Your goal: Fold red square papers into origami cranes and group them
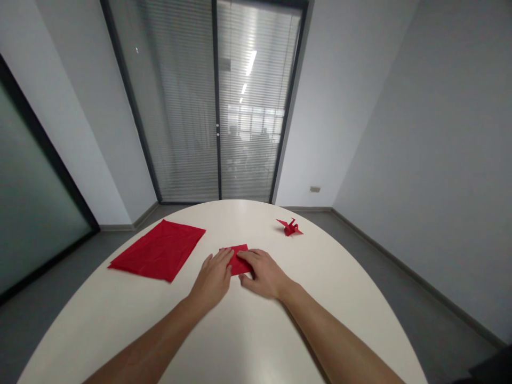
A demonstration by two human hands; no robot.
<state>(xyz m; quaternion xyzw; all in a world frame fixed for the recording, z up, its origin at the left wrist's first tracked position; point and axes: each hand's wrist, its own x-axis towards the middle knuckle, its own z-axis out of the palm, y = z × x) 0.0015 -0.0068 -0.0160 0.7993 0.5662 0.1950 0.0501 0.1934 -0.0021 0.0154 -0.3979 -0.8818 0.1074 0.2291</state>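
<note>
A small folded piece of red paper (239, 266) lies flat on the white table, between my two hands. My left hand (214, 274) rests over its left side, fingers stretched out and lying flat. From the right, my right hand (262, 272) reaches over the paper with its fingertips on the upper right part and the thumb near the lower edge. The fingers of this hand are extended, pressing on the paper rather than wrapped round it. Parts of the paper's left and right edges are hidden under the hands.
A larger stack of red paper sheets (160, 250) lies on the table at the left. Farther back on the right stands a folded red paper crane (290, 228). The round white table (248, 341) has a curved edge, with a glass door (218, 160) beyond it.
</note>
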